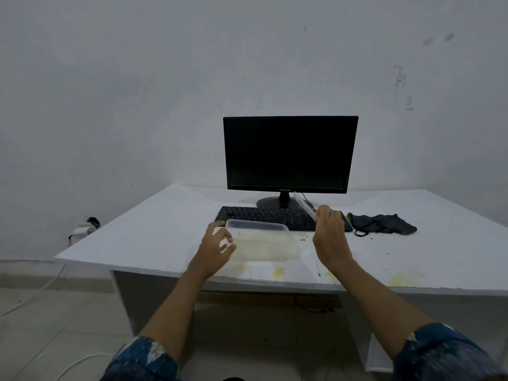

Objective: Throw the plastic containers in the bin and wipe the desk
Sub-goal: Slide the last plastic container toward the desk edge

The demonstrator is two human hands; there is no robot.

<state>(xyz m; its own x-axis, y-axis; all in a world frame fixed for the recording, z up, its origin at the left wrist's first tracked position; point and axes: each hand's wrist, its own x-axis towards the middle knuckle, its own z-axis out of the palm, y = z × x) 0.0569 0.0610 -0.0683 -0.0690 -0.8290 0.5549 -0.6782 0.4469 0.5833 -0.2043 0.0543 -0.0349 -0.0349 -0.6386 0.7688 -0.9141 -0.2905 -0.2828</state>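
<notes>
Container [264,243] gripped at end by left hand [217,240] | lid [304,205] (tilted up) pinched by right hand [330,235]

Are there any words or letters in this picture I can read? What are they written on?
"SAMSUNG": tiny pale letters on the bottom edge of the monitor, blurry but just readable.
On the keyboard: key markings too small to read.
On the plastic container, the lid and the dark cloth: no writing shows.
</notes>
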